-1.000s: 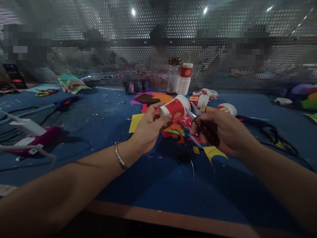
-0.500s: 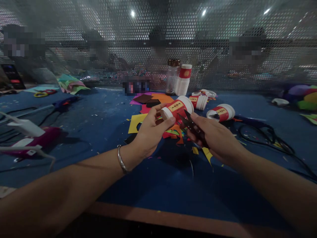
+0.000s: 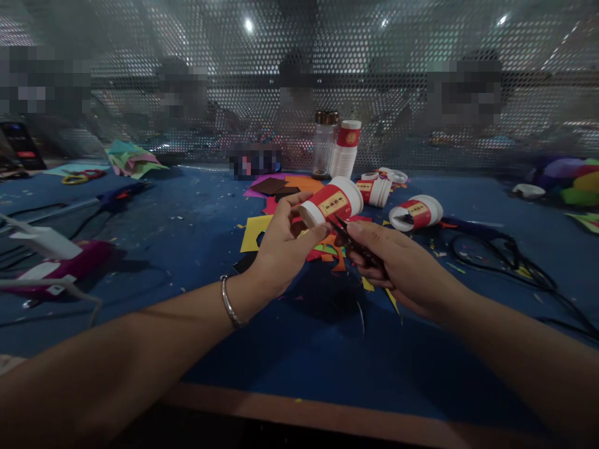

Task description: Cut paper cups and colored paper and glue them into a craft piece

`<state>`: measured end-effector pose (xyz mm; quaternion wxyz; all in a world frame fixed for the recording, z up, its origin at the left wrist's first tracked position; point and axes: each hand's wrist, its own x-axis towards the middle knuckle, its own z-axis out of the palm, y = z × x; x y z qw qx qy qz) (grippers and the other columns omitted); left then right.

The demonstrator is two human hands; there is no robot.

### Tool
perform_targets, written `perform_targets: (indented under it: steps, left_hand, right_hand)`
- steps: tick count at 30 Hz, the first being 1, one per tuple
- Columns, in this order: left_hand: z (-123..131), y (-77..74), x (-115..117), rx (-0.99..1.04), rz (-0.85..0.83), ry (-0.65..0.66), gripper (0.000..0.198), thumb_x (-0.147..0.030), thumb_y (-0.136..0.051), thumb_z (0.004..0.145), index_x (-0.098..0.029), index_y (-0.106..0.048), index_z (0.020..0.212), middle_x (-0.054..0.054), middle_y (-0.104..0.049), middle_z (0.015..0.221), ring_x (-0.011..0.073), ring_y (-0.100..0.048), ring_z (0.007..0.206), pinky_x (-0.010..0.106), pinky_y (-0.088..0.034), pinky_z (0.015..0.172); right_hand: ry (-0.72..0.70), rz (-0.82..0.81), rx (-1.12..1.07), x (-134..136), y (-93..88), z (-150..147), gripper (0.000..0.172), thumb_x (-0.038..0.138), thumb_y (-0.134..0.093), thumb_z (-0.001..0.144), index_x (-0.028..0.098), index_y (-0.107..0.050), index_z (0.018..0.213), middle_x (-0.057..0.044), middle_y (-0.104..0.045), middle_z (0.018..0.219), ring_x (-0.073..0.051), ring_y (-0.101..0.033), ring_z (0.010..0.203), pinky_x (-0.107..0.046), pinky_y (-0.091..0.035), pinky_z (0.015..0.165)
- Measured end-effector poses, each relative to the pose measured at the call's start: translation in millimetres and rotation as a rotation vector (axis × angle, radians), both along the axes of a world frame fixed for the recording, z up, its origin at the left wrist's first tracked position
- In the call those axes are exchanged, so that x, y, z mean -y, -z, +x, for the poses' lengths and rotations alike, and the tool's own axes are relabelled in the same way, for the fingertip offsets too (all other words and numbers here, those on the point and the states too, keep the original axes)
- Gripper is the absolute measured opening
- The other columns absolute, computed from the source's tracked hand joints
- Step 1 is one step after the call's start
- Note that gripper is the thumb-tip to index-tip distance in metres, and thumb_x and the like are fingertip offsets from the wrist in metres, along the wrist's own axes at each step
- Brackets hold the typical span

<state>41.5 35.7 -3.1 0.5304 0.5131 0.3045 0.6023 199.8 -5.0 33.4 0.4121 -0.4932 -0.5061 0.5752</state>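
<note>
Nearest is the brown edge of the table (image 3: 327, 415), with a blue mat (image 3: 290, 349) over it. Both forearms reach in from six o'clock, and the left wrist has a metal bracelet (image 3: 228, 302).

The left hand (image 3: 281, 249) pinches the base of a red and white paper cup (image 3: 332, 202) between thumb and fingers. The cup is held on its side above the mat, with its mouth pointing to two o'clock. The right hand (image 3: 397, 268) is closed around small dark scissors (image 3: 349, 237), whose tips touch the cup's lower side.

Coloured paper scraps (image 3: 255, 232) lie on the mat below the hands. At nine o'clock from the hands, well apart, lies a purple glue gun (image 3: 70, 265). At three o'clock black cables (image 3: 510, 255) are looped.

Just past the held cup, at one o'clock, two more cups (image 3: 416, 212) lie on their sides. Farther at twelve o'clock, a stack of cups (image 3: 347, 149) stands beside a clear jar (image 3: 324, 143). At ten o'clock, far off, are folded paper sheets (image 3: 133, 159). A mesh screen (image 3: 299, 75) closes the back.
</note>
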Motion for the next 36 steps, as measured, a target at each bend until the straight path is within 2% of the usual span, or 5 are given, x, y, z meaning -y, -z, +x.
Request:
perform_targets:
  steps: [7, 11, 23, 28, 36]
  left_hand:
    - [-3.6, 1.7, -1.2, -0.068, 0.077, -0.059, 0.051, -0.017, -0.078, 0.072, -0.021, -0.048, 0.112, 0.006, -0.063, 0.112, 0.0173, -0.065, 0.100, 0.032, -0.055, 0.087]
    - [-4.6, 1.6, -1.1, -0.091, 0.124, -0.083, 0.049, -0.018, -0.079, 0.071, -0.021, -0.047, 0.108, 0.007, -0.062, 0.113, 0.0199, -0.065, 0.103, 0.033, -0.056, 0.086]
    - [-3.0, 9.1, -1.6, -0.269, 0.148, -0.014, 0.050, -0.022, -0.082, 0.071, -0.020, -0.050, 0.110, 0.007, -0.065, 0.107, 0.0198, -0.067, 0.095, 0.035, -0.055, 0.085]
    - [0.8, 9.3, -2.4, -0.165, 0.043, -0.005, 0.057, -0.025, -0.087, 0.066, -0.020, -0.049, 0.108, 0.007, -0.066, 0.104, 0.0189, -0.067, 0.091, 0.035, -0.056, 0.081]
    - [-1.4, 6.1, -0.2, -0.129, 0.097, 0.024, 0.046, -0.025, -0.080, 0.074, -0.019, -0.050, 0.109, 0.008, -0.065, 0.109, 0.0181, -0.065, 0.097, 0.034, -0.053, 0.087]
  right_hand:
    - [-0.037, -0.011, -0.027, 0.6, -1.1, 0.3, 0.035, 0.046, -0.059, 0.093, 0.019, -0.049, 0.073, 0.006, -0.043, 0.059, -0.004, -0.026, 0.043, -0.018, -0.015, 0.039]
    - [-0.033, -0.030, -0.044, 1.1, -2.1, 0.3, 0.031, 0.043, -0.057, 0.095, 0.018, -0.056, 0.077, 0.006, -0.042, 0.058, -0.004, -0.026, 0.042, -0.018, -0.012, 0.038]
    - [0.009, -0.064, -0.021, -0.2, 6.2, 0.5, 0.035, 0.045, -0.059, 0.092, 0.019, -0.050, 0.071, 0.006, -0.041, 0.058, -0.004, -0.023, 0.042, -0.019, -0.008, 0.038]
    - [0.054, -0.031, -0.074, -0.6, 6.8, -3.5, 0.035, 0.046, -0.060, 0.092, 0.019, -0.052, 0.071, 0.005, -0.043, 0.058, -0.004, -0.025, 0.042, -0.018, -0.011, 0.037]
    - [0.091, -0.065, -0.091, 2.7, 7.2, -4.8, 0.037, 0.048, -0.060, 0.093, 0.018, -0.053, 0.072, 0.005, -0.046, 0.057, -0.003, -0.029, 0.041, -0.016, -0.014, 0.037]
